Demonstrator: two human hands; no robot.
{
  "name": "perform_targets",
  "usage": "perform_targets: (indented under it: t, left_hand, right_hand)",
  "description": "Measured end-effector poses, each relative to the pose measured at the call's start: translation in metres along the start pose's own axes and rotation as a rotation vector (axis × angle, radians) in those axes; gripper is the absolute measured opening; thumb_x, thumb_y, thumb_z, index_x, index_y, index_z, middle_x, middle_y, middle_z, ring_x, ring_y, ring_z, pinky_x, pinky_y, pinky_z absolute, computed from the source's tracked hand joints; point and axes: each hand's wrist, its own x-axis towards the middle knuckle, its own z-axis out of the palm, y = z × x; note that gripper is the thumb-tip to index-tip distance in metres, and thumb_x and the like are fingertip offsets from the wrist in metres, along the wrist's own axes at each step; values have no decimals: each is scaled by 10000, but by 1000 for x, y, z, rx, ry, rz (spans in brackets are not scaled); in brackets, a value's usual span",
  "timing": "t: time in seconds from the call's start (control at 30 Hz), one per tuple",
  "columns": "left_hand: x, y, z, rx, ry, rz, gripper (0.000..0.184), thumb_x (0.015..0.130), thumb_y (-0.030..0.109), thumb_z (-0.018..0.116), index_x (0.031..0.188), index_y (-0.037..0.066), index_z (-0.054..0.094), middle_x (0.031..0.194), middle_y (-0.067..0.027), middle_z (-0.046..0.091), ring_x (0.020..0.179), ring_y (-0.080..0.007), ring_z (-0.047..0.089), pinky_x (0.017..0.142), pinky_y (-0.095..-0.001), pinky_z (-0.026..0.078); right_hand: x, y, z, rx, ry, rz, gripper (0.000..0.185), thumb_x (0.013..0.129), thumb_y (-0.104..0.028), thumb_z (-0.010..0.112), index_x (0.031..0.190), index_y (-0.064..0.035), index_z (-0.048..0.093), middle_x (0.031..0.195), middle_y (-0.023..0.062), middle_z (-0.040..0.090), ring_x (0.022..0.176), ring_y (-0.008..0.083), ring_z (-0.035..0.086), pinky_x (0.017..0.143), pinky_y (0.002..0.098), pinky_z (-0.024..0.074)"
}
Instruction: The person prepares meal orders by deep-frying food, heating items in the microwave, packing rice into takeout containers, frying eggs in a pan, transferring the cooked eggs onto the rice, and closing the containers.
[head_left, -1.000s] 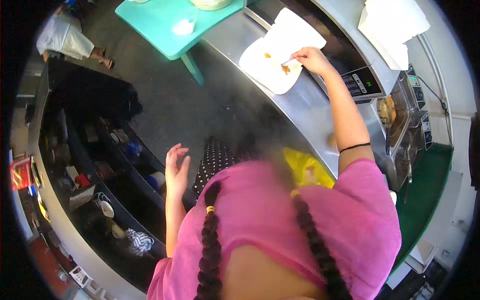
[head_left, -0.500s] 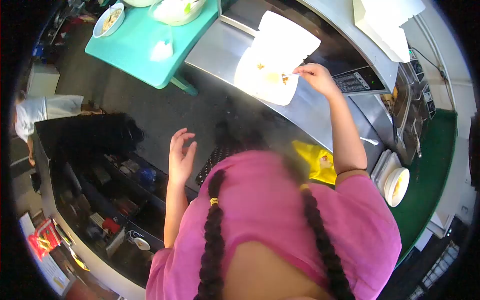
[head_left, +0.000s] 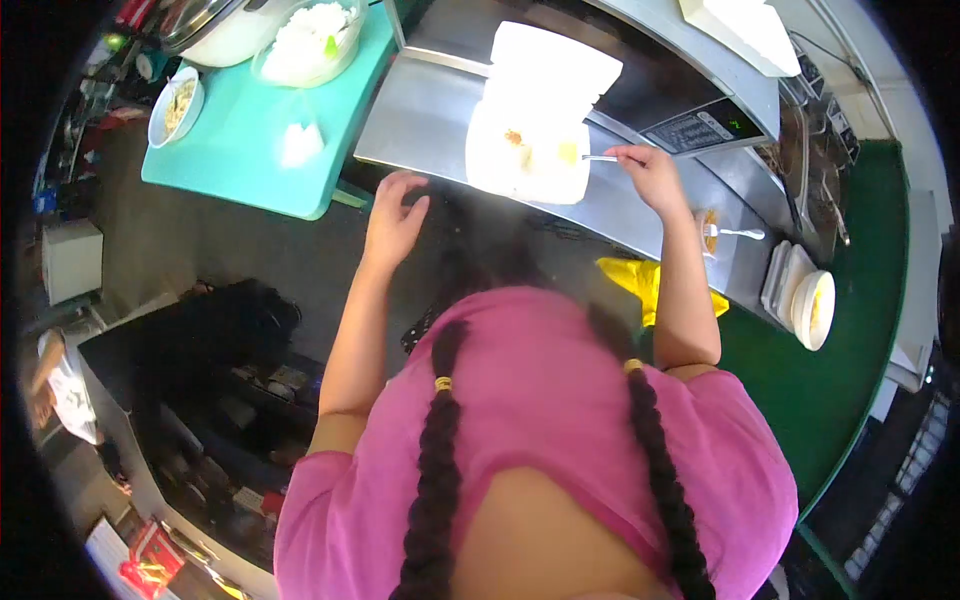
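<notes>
An open white foam clamshell box sits on the metal counter, with orange-brown bits of food and a yellow piece of food in it. My right hand pinches the handle of a thin silver utensil at the box's right side. Its tip meets the yellow piece, so whether it is a spoon or fork is hidden. Near the counter's front edge, left of the box, my left hand hangs with loosely bent fingers apart, holding nothing.
A microwave stands behind the counter. To the right are a spoon and stacked white containers. On the left, a green table bears a bowl of food and a tub of rice. Another person is far left.
My left hand has risen toward the counter edge. The yellow piece sits further right in the box, at the utensil's tip. The whole view has shifted, and the other person appears lower.
</notes>
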Motion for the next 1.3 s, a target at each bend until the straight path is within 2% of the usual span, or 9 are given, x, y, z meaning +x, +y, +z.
perform_targets:
  t: [0.17, 0.23, 0.3, 0.5, 0.67, 0.73, 0.93, 1.23, 1.3]
  left_hand:
    - [38, -12, 33, -93, -139, -20, 579, 863, 81, 681, 1385, 42, 433, 1356, -130, 470, 1102, -244, 582, 843, -334, 530]
    - [45, -12, 47, -106, -153, -5, 602, 851, 105, 689, 1387, 36, 424, 1358, -165, 457, 1109, -273, 586, 854, -352, 533]
    - [57, -10, 57, -140, -200, 15, 672, 826, 119, 687, 1412, 15, 375, 1379, -216, 419, 1186, -340, 545, 959, -396, 490]
    - [73, -27, 77, -97, -161, 41, 699, 793, 79, 648, 1422, -20, 359, 1405, -252, 421, 1327, -390, 408, 1101, -412, 362]
    - [73, -32, 85, -93, -191, 70, 690, 791, 34, 585, 1433, -28, 341, 1413, -270, 423, 1342, -403, 393, 1134, -415, 317]
    - [72, -30, 86, -103, -204, 89, 688, 788, 15, 563, 1436, -28, 336, 1414, -271, 424, 1344, -404, 391, 1140, -413, 307]
    - [54, -12, 80, -11, -200, 57, 705, 769, -26, 523, 1444, -11, 320, 1459, -262, 390, 1359, -397, 394, 1130, -400, 325]
    - [39, -14, 62, -58, -226, 41, 719, 763, -18, 559, 1445, 31, 339, 1391, -246, 479, 1301, -384, 472, 1077, -408, 379]
    - [38, -2, 54, -191, -293, -120, 707, 769, 4, 576, 1438, 31, 350, 1392, -262, 458, 1275, -398, 474, 1077, -427, 376]
  right_hand:
    - [-20, -37, 12, -17, -49, 272, 246, 884, -170, 580, 1043, -116, 760, 1062, 127, 725, 980, 226, 678, 881, 342, 508]
    - [-22, -38, 19, -21, -20, 48, 248, 892, -165, 575, 1049, -111, 759, 1039, 129, 726, 977, 257, 680, 895, 358, 504]
    - [-27, -50, 21, -84, -24, 75, 249, 892, -161, 571, 1049, -112, 758, 1044, 136, 723, 987, 277, 676, 903, 368, 502]
    - [-42, -54, 26, -63, -42, 149, 250, 882, -148, 571, 1046, -107, 755, 1074, 160, 709, 1019, 326, 660, 922, 392, 494]
    - [-57, -38, 28, 14, 37, 142, 256, 884, -138, 561, 1051, -107, 752, 1057, 171, 707, 990, 330, 664, 907, 393, 500]
    - [-61, -24, 32, 103, 130, 59, 209, 910, -150, 607, 1048, -93, 753, 795, 83, 605, 757, 183, 576, 698, 312, 447]
    - [-60, -10, 30, -5, 234, 132, 213, 929, -163, 600, 1062, -84, 747, 902, 76, 678, 822, 145, 599, 744, 275, 459]
    - [-52, -32, 12, 84, 242, 211, 206, 924, -166, 608, 1051, -99, 755, 813, 31, 693, 742, 93, 557, 722, 261, 470]
    - [-50, -23, 19, 104, 248, 188, 208, 923, -165, 608, 1056, -101, 755, 825, 34, 698, 752, 95, 566, 728, 263, 472]
